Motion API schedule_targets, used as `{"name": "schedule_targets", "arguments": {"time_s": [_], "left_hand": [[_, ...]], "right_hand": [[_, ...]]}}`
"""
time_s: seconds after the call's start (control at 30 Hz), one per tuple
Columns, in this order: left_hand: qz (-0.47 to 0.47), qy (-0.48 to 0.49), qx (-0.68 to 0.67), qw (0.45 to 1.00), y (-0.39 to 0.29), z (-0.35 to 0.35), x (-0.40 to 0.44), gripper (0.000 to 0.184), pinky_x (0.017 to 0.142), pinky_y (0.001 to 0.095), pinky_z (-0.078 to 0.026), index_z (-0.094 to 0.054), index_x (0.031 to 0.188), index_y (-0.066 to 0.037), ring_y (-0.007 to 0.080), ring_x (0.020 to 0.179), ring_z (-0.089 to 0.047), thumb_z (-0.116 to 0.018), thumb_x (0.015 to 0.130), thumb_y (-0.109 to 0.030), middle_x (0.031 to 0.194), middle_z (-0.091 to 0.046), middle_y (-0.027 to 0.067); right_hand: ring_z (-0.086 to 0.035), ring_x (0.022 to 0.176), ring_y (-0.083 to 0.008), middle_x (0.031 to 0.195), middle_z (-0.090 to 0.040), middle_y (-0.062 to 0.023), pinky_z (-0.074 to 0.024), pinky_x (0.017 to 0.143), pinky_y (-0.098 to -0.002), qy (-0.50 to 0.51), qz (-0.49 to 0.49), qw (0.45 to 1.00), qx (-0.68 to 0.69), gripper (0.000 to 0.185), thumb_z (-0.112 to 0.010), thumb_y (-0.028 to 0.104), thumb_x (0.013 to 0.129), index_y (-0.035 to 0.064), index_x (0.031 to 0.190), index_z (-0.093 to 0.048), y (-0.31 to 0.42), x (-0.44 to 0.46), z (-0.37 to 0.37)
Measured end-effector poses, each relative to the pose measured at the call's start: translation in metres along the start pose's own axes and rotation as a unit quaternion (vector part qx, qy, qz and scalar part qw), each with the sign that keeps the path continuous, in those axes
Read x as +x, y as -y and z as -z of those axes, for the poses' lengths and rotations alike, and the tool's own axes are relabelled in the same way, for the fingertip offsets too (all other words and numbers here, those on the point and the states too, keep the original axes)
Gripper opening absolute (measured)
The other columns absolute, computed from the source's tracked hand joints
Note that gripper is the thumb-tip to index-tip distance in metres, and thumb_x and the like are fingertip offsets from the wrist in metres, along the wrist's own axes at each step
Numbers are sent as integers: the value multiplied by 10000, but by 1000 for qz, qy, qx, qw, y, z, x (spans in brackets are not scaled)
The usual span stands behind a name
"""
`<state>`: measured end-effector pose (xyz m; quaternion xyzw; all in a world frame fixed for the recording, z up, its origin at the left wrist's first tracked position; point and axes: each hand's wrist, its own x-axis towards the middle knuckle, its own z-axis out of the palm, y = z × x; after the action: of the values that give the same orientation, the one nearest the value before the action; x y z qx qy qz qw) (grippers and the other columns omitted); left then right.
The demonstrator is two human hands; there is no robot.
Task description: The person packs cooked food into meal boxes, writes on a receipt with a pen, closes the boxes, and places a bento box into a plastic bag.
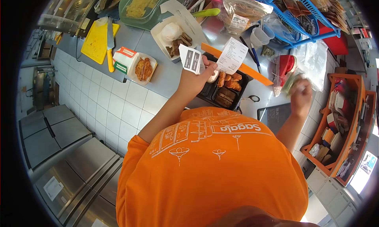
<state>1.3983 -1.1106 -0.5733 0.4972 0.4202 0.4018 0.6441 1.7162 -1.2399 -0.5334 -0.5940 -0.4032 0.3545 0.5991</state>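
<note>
My left hand (pixel 205 69) is closed on a printed receipt (pixel 233 55). A folded white paper slip with black print (pixel 190 59) stands at the same fingers. Below lies a black compartment tray (pixel 244 85) with fried pieces (pixel 231 83), brown slices (pixel 225 97) and a partly hidden white mound. An orange strip (pixel 256 74) slants across the tray's far edge; whether my left hand grips it is unclear. My right hand (pixel 302 95) is blurred, its fingers curled by a clear plastic bag (pixel 316 61) and a greenish item I cannot make out.
An open box with rice and meat (pixel 173 37), a fried-chicken box (pixel 136 65), and a knife (pixel 110 45) on a yellow board (pixel 94 35) stand left. A blue basket (pixel 300 14), red tape dispenser (pixel 285 67) and dark tablet (pixel 274 114) are right.
</note>
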Motion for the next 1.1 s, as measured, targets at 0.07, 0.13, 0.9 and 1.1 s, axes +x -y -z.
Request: {"name": "schedule_targets", "arguments": {"time_s": [0.07,0.13,0.9,1.1], "left_hand": [[-5,-2,0,1000,-3,-1,0,196,678,272,-500,-482,905,-65,151,747,-607,-647,822,2,879,-610,92],[-10,2,-21,1000,-1,1,2,194,678,273,-502,-484,910,-67,152,756,-608,-645,826,1,882,-609,89],[3,8,35,999,-2,1,3,195,704,271,-521,-477,891,-53,157,821,-616,-656,820,-22,914,-609,107],[-15,2,-22,1000,9,0,2,194,675,262,-492,-524,872,-42,105,778,-597,-697,806,-98,841,-607,48]], "right_hand": [[-553,796,-139,883,-543,-57,-465,724,-247,277,93,956,-3,157,-574,-41,744,46,872,-599,9,-17,-23],[-558,834,-155,905,-549,-58,-473,744,-268,282,-47,956,-60,123,-577,-33,742,34,839,-613,14,-37,-79],[-615,832,-170,950,-665,-95,-472,738,-283,273,-58,938,-205,271,-607,160,867,21,1100,-607,42,-3,-101],[-617,848,-173,941,-667,-98,-473,747,-288,270,-65,939,-204,283,-612,184,871,25,1104,-607,43,-4,-105]]}}
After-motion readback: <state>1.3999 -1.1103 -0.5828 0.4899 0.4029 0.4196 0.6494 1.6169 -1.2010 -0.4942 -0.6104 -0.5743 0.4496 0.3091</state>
